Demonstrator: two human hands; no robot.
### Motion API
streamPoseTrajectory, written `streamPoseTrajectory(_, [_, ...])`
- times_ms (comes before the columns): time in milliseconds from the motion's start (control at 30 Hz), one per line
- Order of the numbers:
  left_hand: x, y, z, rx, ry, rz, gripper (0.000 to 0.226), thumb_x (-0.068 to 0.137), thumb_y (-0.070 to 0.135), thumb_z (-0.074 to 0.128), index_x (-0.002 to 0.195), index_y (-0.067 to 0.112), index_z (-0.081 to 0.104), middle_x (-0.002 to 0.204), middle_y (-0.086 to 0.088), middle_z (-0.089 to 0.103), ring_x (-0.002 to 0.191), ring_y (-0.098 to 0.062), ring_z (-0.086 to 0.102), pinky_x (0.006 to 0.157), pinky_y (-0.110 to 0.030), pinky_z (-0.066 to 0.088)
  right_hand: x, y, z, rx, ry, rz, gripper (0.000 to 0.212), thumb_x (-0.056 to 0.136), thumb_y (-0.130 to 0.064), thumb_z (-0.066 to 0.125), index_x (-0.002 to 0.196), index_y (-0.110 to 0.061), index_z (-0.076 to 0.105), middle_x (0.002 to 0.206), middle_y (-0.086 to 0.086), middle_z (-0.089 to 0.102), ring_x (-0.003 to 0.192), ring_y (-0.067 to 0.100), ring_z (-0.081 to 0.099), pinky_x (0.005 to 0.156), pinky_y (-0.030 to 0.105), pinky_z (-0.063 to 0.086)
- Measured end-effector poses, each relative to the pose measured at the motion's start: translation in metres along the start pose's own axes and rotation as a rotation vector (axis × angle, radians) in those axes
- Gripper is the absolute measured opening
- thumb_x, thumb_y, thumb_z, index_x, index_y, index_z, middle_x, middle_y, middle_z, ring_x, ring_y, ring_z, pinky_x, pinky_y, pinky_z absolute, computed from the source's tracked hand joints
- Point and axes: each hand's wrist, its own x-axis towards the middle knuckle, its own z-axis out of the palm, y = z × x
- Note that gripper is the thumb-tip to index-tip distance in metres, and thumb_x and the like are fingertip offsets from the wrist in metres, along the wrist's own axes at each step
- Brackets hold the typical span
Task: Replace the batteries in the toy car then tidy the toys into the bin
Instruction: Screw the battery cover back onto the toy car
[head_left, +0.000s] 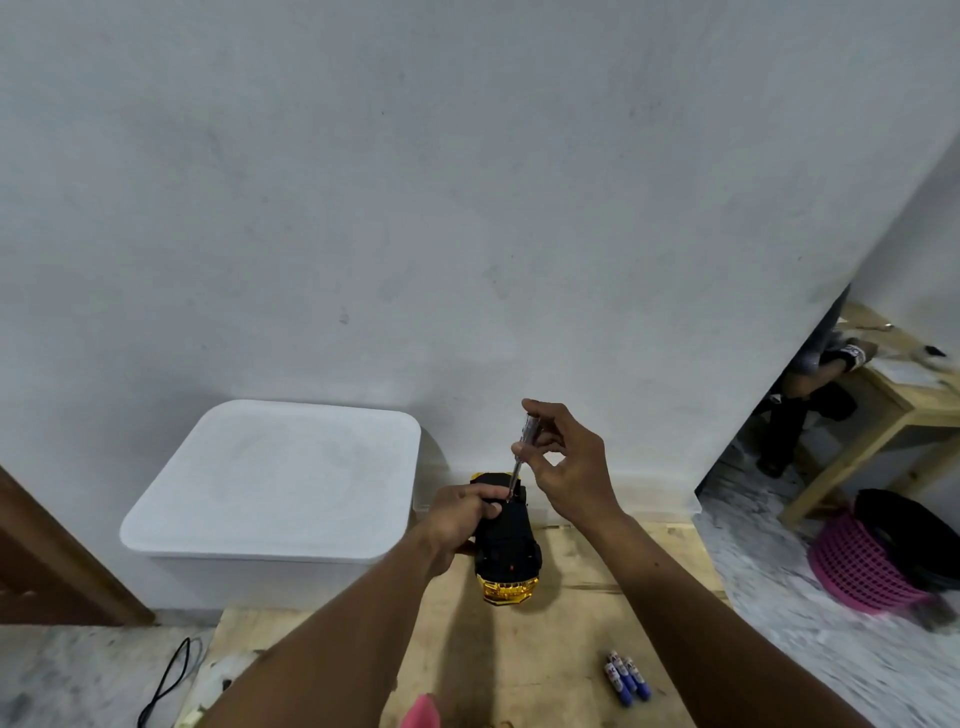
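Observation:
A gold toy car (508, 551) lies upside down on the wooden table (571, 649), its black underside facing up. My left hand (460, 519) grips the car's left side and holds it steady. My right hand (566, 462) pinches a clear-handled screwdriver (522, 457) that stands almost upright, its tip touching the car's underside near the far end. Three blue and white batteries (627, 677) lie side by side on the table at the near right. A white bin (280, 499) with its lid closed stands to the left of the car, against the wall.
A pink object (422, 713) pokes up at the table's near edge. A black cable (171, 675) lies on the floor at left. At right stand a pink basket (862, 566) with dark contents, another wooden table (883, 415) and a seated person's legs (789, 410).

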Motion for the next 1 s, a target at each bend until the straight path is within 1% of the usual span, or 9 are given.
streamPoseTrajectory(133, [-0.0003, -0.0003, -0.0026, 0.004, 0.004, -0.005, 0.034, 0.094, 0.003, 0.054, 0.104, 0.026, 0.076, 0.111, -0.007, 0.072, 0.103, -0.025, 0.066, 0.069, -0.034, 0.056, -0.0019, 0.0011, -0.0019, 0.036, -0.042, 0.017, 0.054, 0.087, 0.004, 0.065, 0.131, -0.024, 0.056, 0.109, -0.004, 0.07, 0.094, 0.011, 0.07, 0.088, 0.026, 0.057])
streamPoseTrajectory(267, [-0.0003, -0.0006, -0.0002, 0.017, -0.009, 0.001, 0.034, 0.093, 0.002, 0.054, 0.104, 0.026, 0.076, 0.111, -0.007, 0.072, 0.102, -0.024, 0.066, 0.066, -0.033, 0.054, 0.0014, 0.0004, -0.0005, 0.011, -0.046, 0.001, 0.053, 0.084, -0.001, 0.07, 0.127, -0.03, 0.061, 0.102, -0.008, 0.069, 0.086, 0.016, 0.067, 0.082, 0.033, 0.059])
streamPoseTrajectory(400, [-0.0015, 0.0008, 0.0034, -0.004, -0.002, 0.005, 0.033, 0.093, 0.001, 0.054, 0.104, 0.023, 0.076, 0.11, -0.008, 0.072, 0.103, -0.025, 0.066, 0.07, -0.034, 0.056, 0.0013, 0.0002, 0.0008, 0.039, -0.047, 0.005, 0.053, 0.088, 0.004, 0.062, 0.132, -0.025, 0.059, 0.109, -0.004, 0.07, 0.096, 0.013, 0.069, 0.085, 0.025, 0.057])
streamPoseTrajectory(533, [-0.0018, 0.0014, 0.0029, 0.002, -0.007, 0.009, 0.033, 0.093, 0.001, 0.054, 0.104, 0.024, 0.075, 0.109, -0.008, 0.072, 0.101, -0.025, 0.066, 0.064, -0.032, 0.054, 0.0015, -0.0004, -0.0007, 0.02, -0.027, -0.011, 0.051, 0.085, -0.003, 0.072, 0.129, -0.026, 0.062, 0.103, -0.006, 0.07, 0.091, 0.014, 0.069, 0.084, 0.026, 0.058])
streamPoseTrajectory(600, [-0.001, 0.001, 0.0026, 0.007, -0.007, 0.004, 0.033, 0.093, 0.002, 0.054, 0.104, 0.025, 0.076, 0.109, -0.007, 0.072, 0.101, -0.024, 0.066, 0.064, -0.032, 0.054, 0.0018, 0.0009, -0.0009, 0.029, -0.041, -0.009, 0.052, 0.087, -0.001, 0.068, 0.133, -0.025, 0.059, 0.107, -0.004, 0.07, 0.094, 0.013, 0.069, 0.087, 0.026, 0.057])
streamPoseTrajectory(667, [-0.0008, 0.0012, 0.0016, 0.006, -0.002, 0.002, 0.033, 0.093, 0.002, 0.054, 0.104, 0.025, 0.076, 0.109, -0.007, 0.072, 0.101, -0.023, 0.066, 0.066, -0.032, 0.054, 0.0022, 0.0006, -0.0004, 0.035, -0.031, 0.001, 0.052, 0.087, 0.003, 0.066, 0.132, -0.023, 0.06, 0.105, -0.002, 0.071, 0.092, 0.013, 0.071, 0.086, 0.028, 0.058])
streamPoseTrajectory(733, [-0.0012, 0.002, 0.0005, 0.01, -0.002, 0.006, 0.033, 0.093, 0.003, 0.055, 0.105, 0.025, 0.076, 0.109, -0.007, 0.072, 0.101, -0.024, 0.066, 0.065, -0.033, 0.054, 0.003, 0.0001, -0.0008, 0.036, -0.003, -0.01, 0.051, 0.083, -0.001, 0.073, 0.128, -0.022, 0.064, 0.098, -0.002, 0.072, 0.087, 0.014, 0.07, 0.083, 0.032, 0.059])
streamPoseTrajectory(867, [-0.0015, 0.0029, 0.0001, 0.006, -0.003, 0.003, 0.032, 0.093, 0.003, 0.056, 0.104, 0.026, 0.076, 0.11, -0.007, 0.072, 0.101, -0.024, 0.066, 0.063, -0.031, 0.052, 0.0035, -0.0021, -0.0016, 0.056, -0.014, -0.009, 0.051, 0.086, 0.002, 0.068, 0.131, -0.021, 0.062, 0.107, -0.002, 0.072, 0.095, 0.013, 0.07, 0.089, 0.03, 0.058])
streamPoseTrajectory(1000, [-0.0012, 0.0031, 0.0, 0.005, -0.005, 0.005, 0.032, 0.093, 0.004, 0.056, 0.103, 0.027, 0.076, 0.109, -0.006, 0.073, 0.101, -0.023, 0.066, 0.067, -0.033, 0.054, 0.0047, -0.0017, -0.0011, 0.063, -0.003, 0.004, 0.051, 0.083, 0.001, 0.072, 0.128, -0.022, 0.064, 0.101, -0.002, 0.073, 0.094, 0.015, 0.071, 0.088, 0.039, 0.059])
